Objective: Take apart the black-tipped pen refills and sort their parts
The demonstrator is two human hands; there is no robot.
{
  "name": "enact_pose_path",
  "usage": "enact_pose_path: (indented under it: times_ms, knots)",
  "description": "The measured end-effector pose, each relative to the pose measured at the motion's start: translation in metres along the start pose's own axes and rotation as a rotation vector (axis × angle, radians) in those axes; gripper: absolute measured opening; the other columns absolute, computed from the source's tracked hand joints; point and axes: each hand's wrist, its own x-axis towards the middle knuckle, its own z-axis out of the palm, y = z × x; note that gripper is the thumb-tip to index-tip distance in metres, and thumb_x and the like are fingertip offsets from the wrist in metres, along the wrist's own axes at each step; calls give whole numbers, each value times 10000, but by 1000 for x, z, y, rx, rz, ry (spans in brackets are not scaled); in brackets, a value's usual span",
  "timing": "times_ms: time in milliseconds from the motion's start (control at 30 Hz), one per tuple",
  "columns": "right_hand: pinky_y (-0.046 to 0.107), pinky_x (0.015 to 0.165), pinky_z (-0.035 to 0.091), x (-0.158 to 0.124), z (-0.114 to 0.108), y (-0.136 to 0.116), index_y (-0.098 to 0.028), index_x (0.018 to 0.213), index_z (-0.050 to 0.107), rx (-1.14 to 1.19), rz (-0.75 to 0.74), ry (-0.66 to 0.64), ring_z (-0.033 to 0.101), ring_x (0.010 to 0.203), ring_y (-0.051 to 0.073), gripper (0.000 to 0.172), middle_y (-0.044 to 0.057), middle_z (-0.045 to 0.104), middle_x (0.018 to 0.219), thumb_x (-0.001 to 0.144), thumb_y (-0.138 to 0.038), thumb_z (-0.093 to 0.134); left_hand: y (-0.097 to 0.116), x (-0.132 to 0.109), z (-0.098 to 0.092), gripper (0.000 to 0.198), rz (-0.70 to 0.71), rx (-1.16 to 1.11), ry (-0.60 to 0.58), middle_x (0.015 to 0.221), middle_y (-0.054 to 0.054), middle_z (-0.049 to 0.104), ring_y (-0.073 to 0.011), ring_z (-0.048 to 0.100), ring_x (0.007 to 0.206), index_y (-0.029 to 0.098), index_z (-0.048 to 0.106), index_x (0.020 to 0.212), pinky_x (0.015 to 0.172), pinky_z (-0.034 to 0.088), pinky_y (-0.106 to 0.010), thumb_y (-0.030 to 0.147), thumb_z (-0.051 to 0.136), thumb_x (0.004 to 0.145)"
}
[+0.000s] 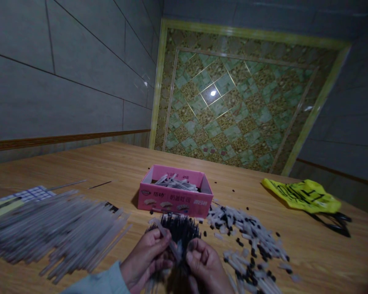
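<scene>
My left hand is closed around a translucent plastic tube that slants down to the right. Just right of it, my right hand has thumb and fingers pinched near the tube's lower end; what they grip is too blurred to make out. Directly behind and between both hands is a dense bundle of thin black sticks. Many long translucent tubes lie in a pile to the left. Short clear pieces and small black caps are scattered at the right.
A pink cardboard box holding several pale thin pieces stands beyond my hands. At the far right lies a yellow plastic bag with black straps. A checked cloth is at the left, on the wooden table.
</scene>
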Motion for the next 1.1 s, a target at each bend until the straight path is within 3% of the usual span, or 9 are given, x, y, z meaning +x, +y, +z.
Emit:
enact_pose_path:
  times_ms: [100,200,300,400,567,900,1100]
  knots:
    - [194,386,314,0,-11,-20,-189,735,475,-341,-67,124,438,370,78,321,-21,568,547,743,-482,607,3,-1,0,56,-56,-249,46,642,-36,681,-75,621,488,110,561,770,492,521,-156,143,602,791]
    - [253,569,382,-4,-30,-51,-188,713,555,-1095,-254,337,562,631,168,167,20,603,668,777,-342,556,9,0,-3,91,-77,-449,179,654,-52,704,-91,653,495,104,569,821,478,538,-155,60,492,842]
    - [273,614,350,-10,-54,-74,-202,769,615,-1715,-197,409,587,746,210,94,50,640,801,730,-184,532,14,2,-2,157,-71,-538,241,631,-59,703,-103,661,484,103,559,825,450,541,-152,38,423,866]
    - [281,560,304,-15,-75,-78,-192,737,628,-1989,-12,373,619,741,240,147,82,661,795,723,-136,493,14,2,-1,167,-65,-558,254,613,-65,697,-110,661,473,101,553,812,439,544,-154,40,409,872]
    - [288,554,279,-16,-85,-70,-186,827,647,-2082,118,322,648,770,266,252,107,693,814,733,-68,445,9,3,-3,170,-68,-536,228,620,-81,704,-122,668,482,95,561,810,441,550,-161,38,412,869]
    - [251,558,291,-2,-61,-45,-225,813,600,-1904,-96,314,637,721,185,166,37,676,790,831,-184,441,5,3,-6,161,-62,-470,160,623,-80,708,-119,676,527,95,577,771,476,557,-165,56,449,859]
    - [252,566,280,0,-52,-43,-215,793,578,-1916,-184,298,620,721,171,111,33,648,823,792,-148,489,4,5,-6,143,-61,-451,128,621,-74,706,-113,673,526,94,589,745,478,551,-156,92,493,850]
